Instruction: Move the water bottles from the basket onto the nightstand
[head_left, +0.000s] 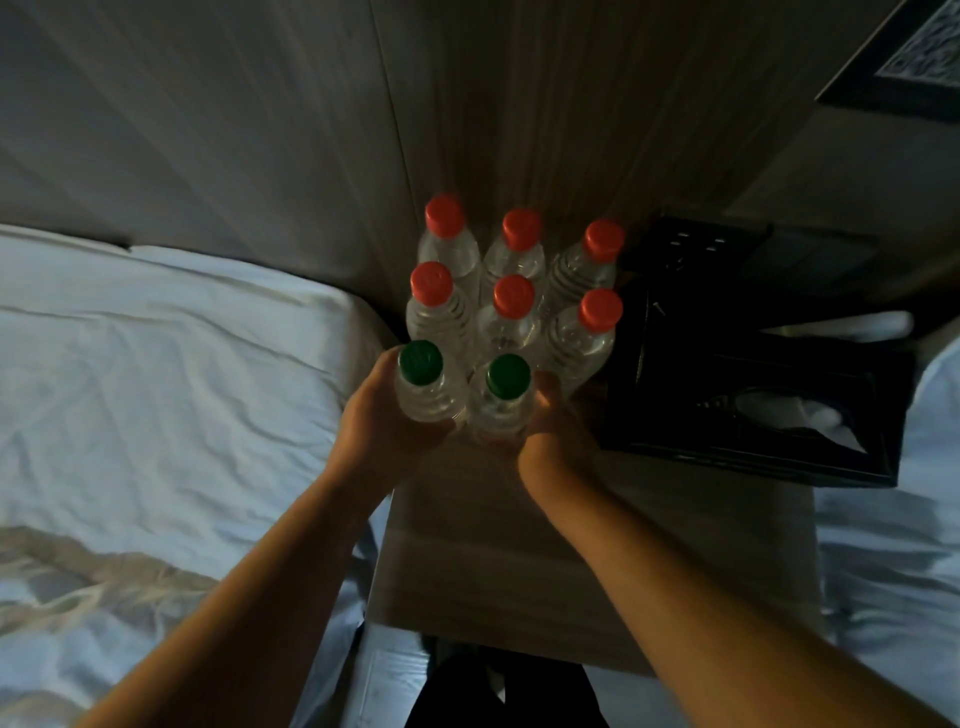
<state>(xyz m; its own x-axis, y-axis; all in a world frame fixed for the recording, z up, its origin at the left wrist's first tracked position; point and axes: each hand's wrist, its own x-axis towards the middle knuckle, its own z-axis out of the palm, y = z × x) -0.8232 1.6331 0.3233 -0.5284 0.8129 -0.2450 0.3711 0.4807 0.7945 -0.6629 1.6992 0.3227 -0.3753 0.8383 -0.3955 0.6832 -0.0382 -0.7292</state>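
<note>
Several clear water bottles with red caps (513, 296) stand in two rows at the back of the wooden nightstand (597, 561), against the wall. In front of them stand two green-capped bottles. My left hand (382, 415) grips the left green-capped bottle (423, 384) around its body. My right hand (550, 421) grips the right green-capped bottle (504, 400) from the right side. Both bottles are upright and close together, at or just above the nightstand top. No basket is in view.
A black tissue box (753, 400) with a white tissue sits on the right part of the nightstand, a black panel (696, 244) behind it. A bed with white sheets (156, 389) lies left; another white bed edge (898, 519) lies right. A framed picture (904, 62) hangs upper right.
</note>
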